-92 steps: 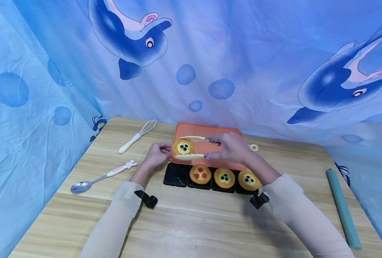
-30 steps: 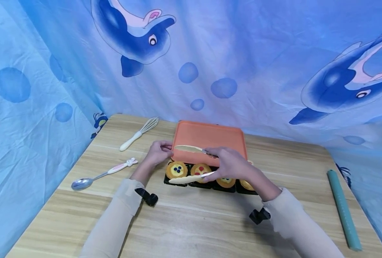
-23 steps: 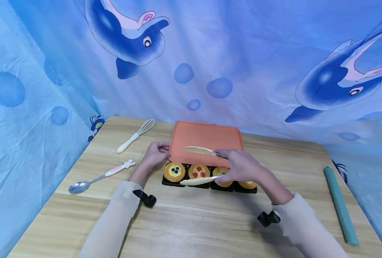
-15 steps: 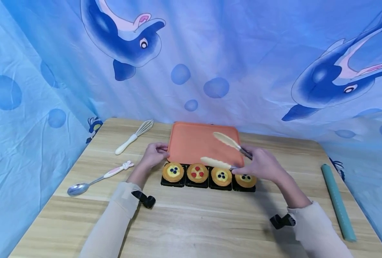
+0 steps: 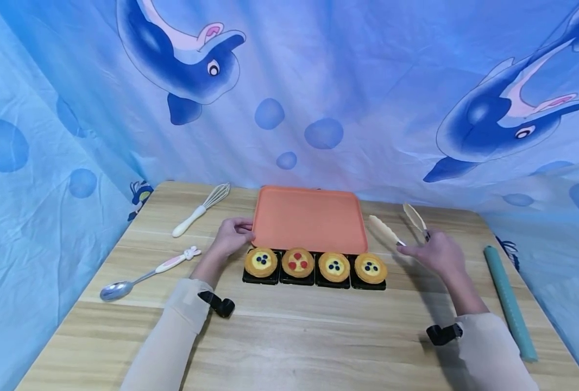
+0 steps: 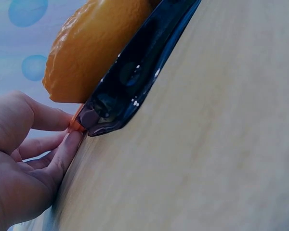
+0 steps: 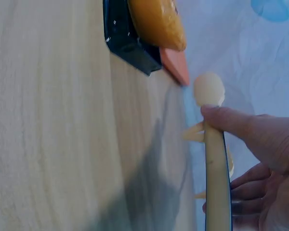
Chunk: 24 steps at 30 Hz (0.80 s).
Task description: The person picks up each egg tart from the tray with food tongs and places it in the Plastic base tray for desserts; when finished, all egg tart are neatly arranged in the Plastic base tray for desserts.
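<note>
My left hand (image 5: pixel 231 239) pinches the near left corner of an orange tray (image 5: pixel 309 217); in the left wrist view, thumb and finger meet on its orange edge (image 6: pixel 76 126). My right hand (image 5: pixel 440 255) holds a pair of tongs (image 5: pixel 386 231) in the air, right of the tray. The tongs' cream tips are spread with nothing between them. Along the tray's near side runs a row of black square holders (image 5: pixel 261 281), each bearing a tart. The leftmost tart (image 5: pixel 260 263) has blueberries, a second tart (image 5: pixel 297 263) has red fruit, and the others have blueberries.
A white-handled whisk (image 5: pixel 201 210) lies at the back left. Nearer on the left is a spoon (image 5: pixel 149 275) with a rabbit-shaped handle end. A green rolling pin (image 5: pixel 510 304) lies by the table's right edge. A blue dolphin curtain (image 5: pixel 299 87) hangs behind the table.
The blueberry tart has gone from the orange tray into the leftmost black holder. My right hand has since carried the spread tongs away to the right. My left hand has stayed at the tray.
</note>
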### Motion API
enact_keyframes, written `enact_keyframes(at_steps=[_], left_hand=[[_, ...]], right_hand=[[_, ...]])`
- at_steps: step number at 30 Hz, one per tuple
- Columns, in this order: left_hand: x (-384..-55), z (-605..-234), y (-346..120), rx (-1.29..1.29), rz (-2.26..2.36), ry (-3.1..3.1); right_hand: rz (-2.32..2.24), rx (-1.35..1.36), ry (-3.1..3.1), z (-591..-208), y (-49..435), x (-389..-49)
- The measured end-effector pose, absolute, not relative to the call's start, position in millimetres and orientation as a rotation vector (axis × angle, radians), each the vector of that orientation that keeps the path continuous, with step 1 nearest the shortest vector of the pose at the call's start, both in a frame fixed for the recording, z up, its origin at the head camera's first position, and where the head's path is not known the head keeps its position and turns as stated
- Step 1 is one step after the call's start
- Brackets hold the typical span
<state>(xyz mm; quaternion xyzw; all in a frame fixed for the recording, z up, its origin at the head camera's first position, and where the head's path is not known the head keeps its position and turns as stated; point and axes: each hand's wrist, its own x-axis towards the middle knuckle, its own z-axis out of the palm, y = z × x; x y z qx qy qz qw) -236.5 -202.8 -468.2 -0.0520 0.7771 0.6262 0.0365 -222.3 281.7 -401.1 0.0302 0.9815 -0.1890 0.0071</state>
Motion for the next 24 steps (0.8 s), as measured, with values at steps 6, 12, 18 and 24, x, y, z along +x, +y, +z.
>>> enact_keyframes(at_steps=[6,12,18,24], left_hand=[[-235,-469,-203,-0.147,1.912,2.395],[-236,-470,-210,-0.115,1.892,2.434],[-237,-471,-210,-0.097,1.888,2.446],[-237,-473,-206,-0.120,1.922,2.415]], right_hand=[[-0.521,0.155,3.025,-414,288,-222],[-0.495,0.147,3.029,-419,283,-222],[-0.470,0.213,3.008,-422,278,-221],[-0.479,0.243,2.995,-424,277,-219]])
